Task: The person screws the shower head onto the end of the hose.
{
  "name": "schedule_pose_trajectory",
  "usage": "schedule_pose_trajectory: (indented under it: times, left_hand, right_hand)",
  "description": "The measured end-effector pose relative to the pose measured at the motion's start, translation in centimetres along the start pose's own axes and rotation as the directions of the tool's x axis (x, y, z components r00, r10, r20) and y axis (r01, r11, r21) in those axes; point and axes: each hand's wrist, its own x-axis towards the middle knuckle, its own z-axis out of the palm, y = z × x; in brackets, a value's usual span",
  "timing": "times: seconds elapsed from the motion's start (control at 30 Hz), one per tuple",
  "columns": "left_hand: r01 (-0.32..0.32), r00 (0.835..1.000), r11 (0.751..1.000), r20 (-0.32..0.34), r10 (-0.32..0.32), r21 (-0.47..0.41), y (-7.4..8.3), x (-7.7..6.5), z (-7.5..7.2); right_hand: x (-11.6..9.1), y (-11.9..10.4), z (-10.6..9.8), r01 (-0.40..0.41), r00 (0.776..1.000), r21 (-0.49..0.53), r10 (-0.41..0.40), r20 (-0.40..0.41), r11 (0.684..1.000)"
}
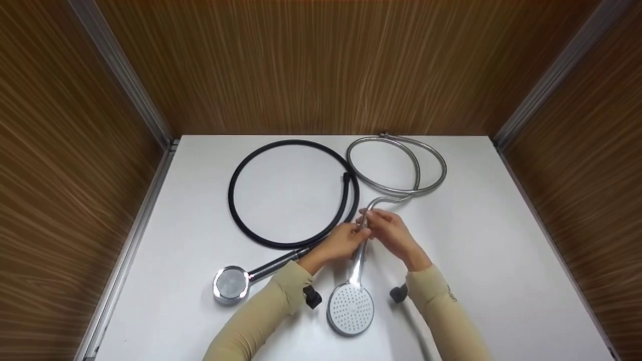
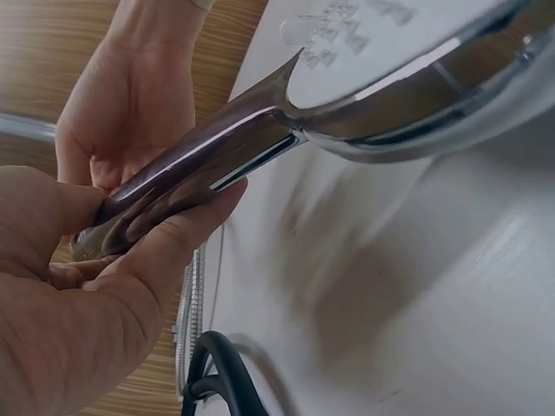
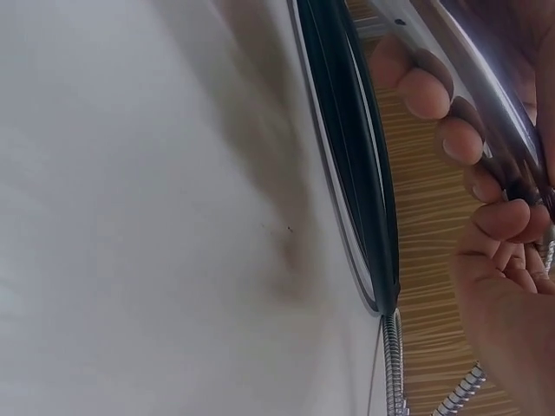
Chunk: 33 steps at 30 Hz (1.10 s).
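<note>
A chrome hand shower with a round, perforated white face (image 1: 351, 310) points toward me in the head view. My left hand (image 1: 342, 242) grips its handle (image 2: 195, 165), thumb and fingers on opposite sides. At the handle's far end, my right hand (image 1: 392, 234) pinches the end of a silver metal hose (image 1: 387, 199). Fingers of both hands nearly meet there, so the joint itself is hidden. Seen from the right wrist, the right hand's thumb and fingertips (image 3: 499, 221) close around the handle's tip, with ribbed hose (image 3: 460, 390) hanging below.
The metal hose loops at the back right of the white table (image 1: 476, 240). Left of it lies a coiled black hose (image 1: 230, 195), beside a second shower head (image 1: 230, 284) with a dark handle (image 1: 273, 269). Wood-grain panels (image 1: 311, 70) enclose the back and sides.
</note>
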Motion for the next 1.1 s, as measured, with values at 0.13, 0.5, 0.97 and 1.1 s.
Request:
schedule_pose_trajectory:
  times: [0.13,0.5,0.97,1.1]
  left_hand:
    - [0.006,1.000,1.000,0.005,-0.006,0.005,0.00,-0.02,0.01]
    - [-0.020,1.000,0.998,-0.014,0.021,0.067,0.05,0.23,0.10]
    - [-0.025,1.000,0.999,-0.017,0.025,0.041,0.09,0.21,0.16]
    - [-0.018,1.000,0.999,-0.016,0.019,0.033,0.03,0.19,0.20]
  right_hand:
    - [0.03,-0.02,-0.03,-0.003,1.000,0.032,0.003,0.012,0.999]
    - [0.03,0.11,-0.16,0.034,0.999,0.014,-0.034,-0.003,0.999]
    - [-0.28,-0.07,-0.12,0.045,0.999,0.045,-0.044,-0.016,0.998]
    - [-0.34,-0.08,-0.23,0.026,1.000,0.062,-0.026,0.002,0.998]
